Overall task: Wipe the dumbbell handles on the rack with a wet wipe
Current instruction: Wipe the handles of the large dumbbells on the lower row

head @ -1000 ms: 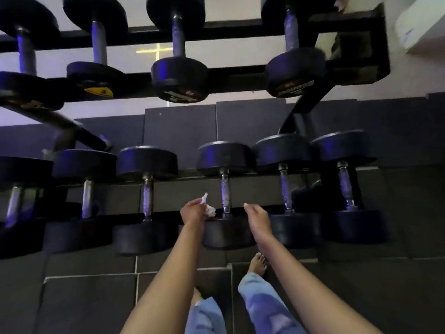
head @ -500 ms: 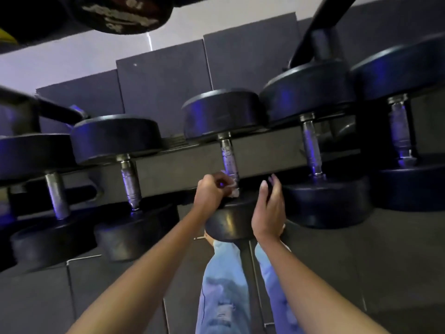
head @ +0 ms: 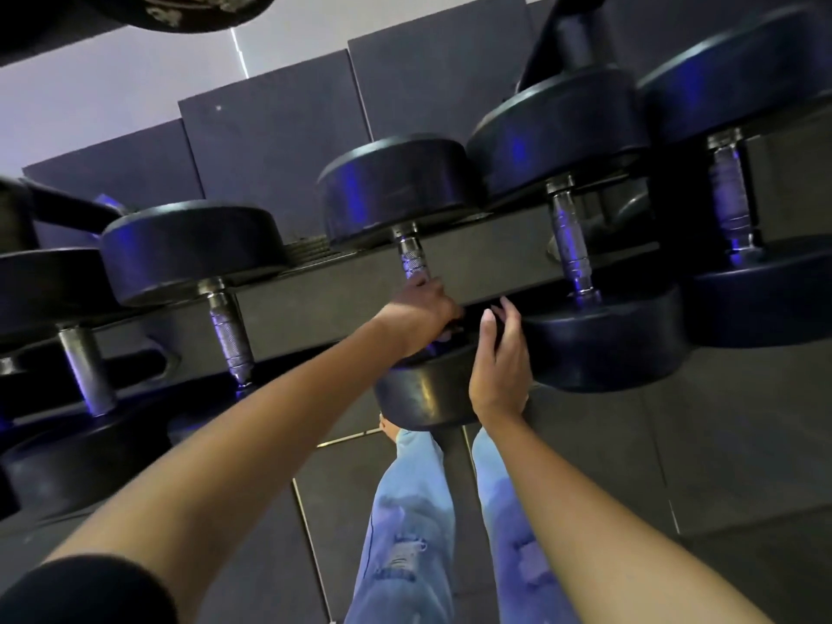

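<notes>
Frame centre: left hand (head: 421,313) curled round lower end of the knurled dumbbell handle (head: 412,258), right hand (head: 500,369) flat with straight fingers against that dumbbell's near head (head: 416,396).

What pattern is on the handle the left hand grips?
The handle is silver metal with fine crosshatched knurling; the head view shows it best.

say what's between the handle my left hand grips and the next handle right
Just bare rack rail between the gripped handle and the neighbour handle, head view.
</notes>
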